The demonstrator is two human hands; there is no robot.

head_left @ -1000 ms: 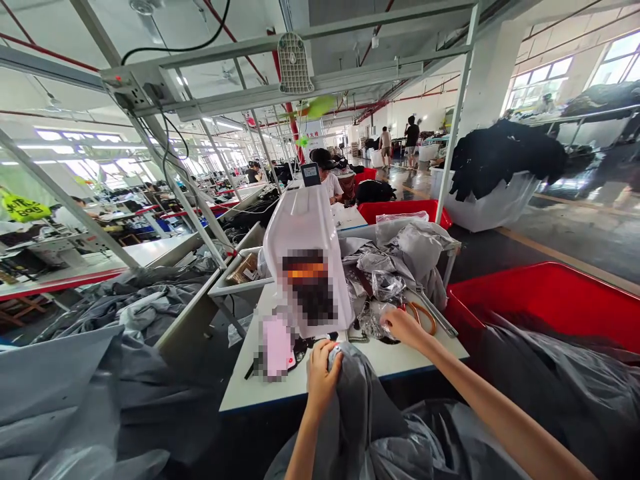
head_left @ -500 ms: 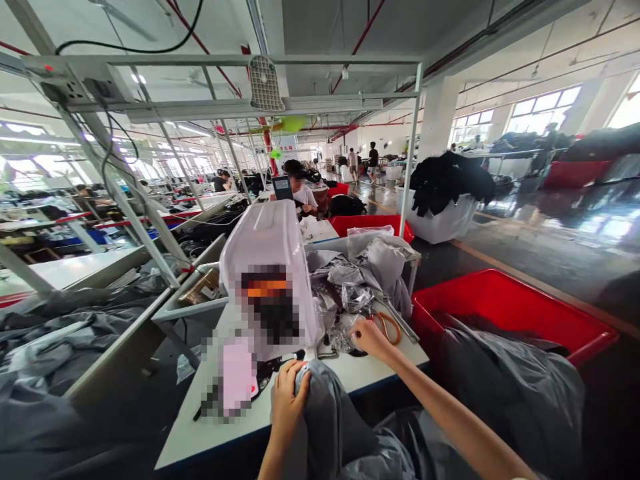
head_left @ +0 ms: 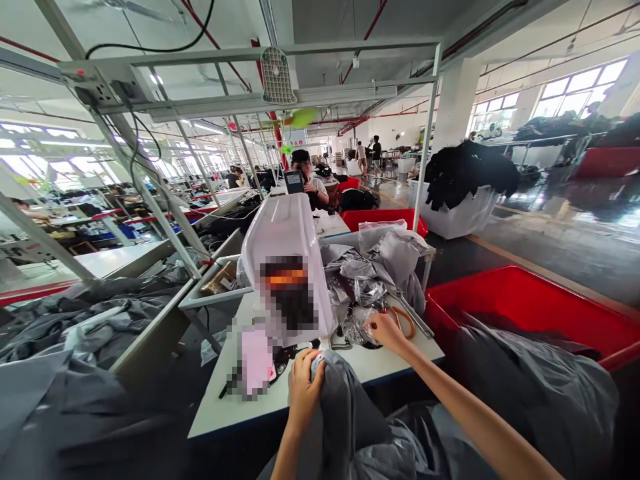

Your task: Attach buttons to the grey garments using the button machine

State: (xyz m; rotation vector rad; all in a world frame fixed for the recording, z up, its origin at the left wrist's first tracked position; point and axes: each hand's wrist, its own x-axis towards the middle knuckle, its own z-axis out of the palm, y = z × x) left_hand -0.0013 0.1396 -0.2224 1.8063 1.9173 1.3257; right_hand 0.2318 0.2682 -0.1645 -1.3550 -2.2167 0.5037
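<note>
My left hand [head_left: 304,381] is closed on the upper edge of a piece of grey fabric [head_left: 345,400], which hangs over the front edge of the white table [head_left: 225,417] and down toward my lap. To the right, my right hand [head_left: 386,331] has its fingers bent together at a clear plastic bag [head_left: 356,327] on the tabletop. What its fingertips hold, if anything, is too small to make out. Orange-handled scissors [head_left: 404,321] lie just beyond that hand. Between the hands and behind them stands a white plastic bin [head_left: 290,220] tipped on its side.
A red tub [head_left: 540,287] with grey fabric spilling over it stands to my right. Crumpled grey fabric [head_left: 395,250] is heaped behind the scissors. At left, a trough holds more grey cloth [head_left: 135,313]. A metal frame [head_left: 425,147] rises over the table. A person [head_left: 315,190] sits farther back.
The whole view has shifted, so things appear farther right and a little higher. My left hand keeps hold of the fabric, and my right hand stays at the plastic bag.
</note>
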